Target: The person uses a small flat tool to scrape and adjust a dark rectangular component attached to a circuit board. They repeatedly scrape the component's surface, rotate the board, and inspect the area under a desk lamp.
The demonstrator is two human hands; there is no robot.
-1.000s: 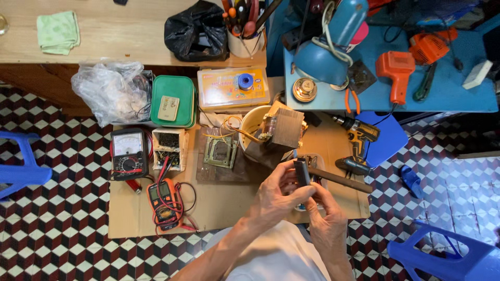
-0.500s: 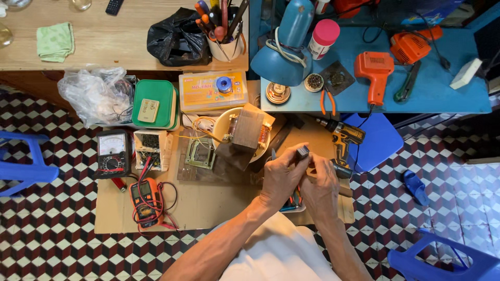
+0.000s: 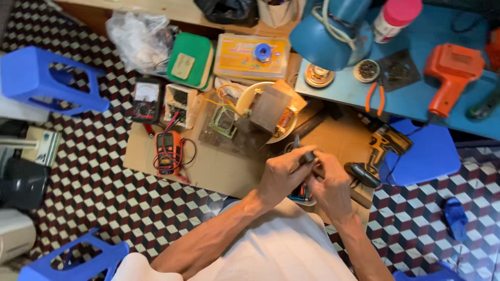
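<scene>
A: Both hands are working together just below the transformer in the pale bowl (image 3: pixel 245 104). The left hand (image 3: pixel 284 174) is curled tight around a small dark tool (image 3: pixel 304 156), its thin tip poking up above the knuckles.

B: And the right hand (image 3: pixel 330 184)?

A: Closed too, pressed against the left, fingers pinching the same little piece from the other side. What's beneath them is hidden.

B: How does that tool look to handle?

A: Light and stiff, I'd say; narrow, so likely slippery unless it's gripped low on the body, as it is now.

B: Around them?

A: Right of the transformer (image 3: pixel 271 109), a yellow cordless drill (image 3: pixel 377 153) lies close by the right hand. Left of it, an orange multimeter (image 3: pixel 167 151) with tangled leads, all on the cardboard sheet (image 3: pixel 219 166).
</scene>
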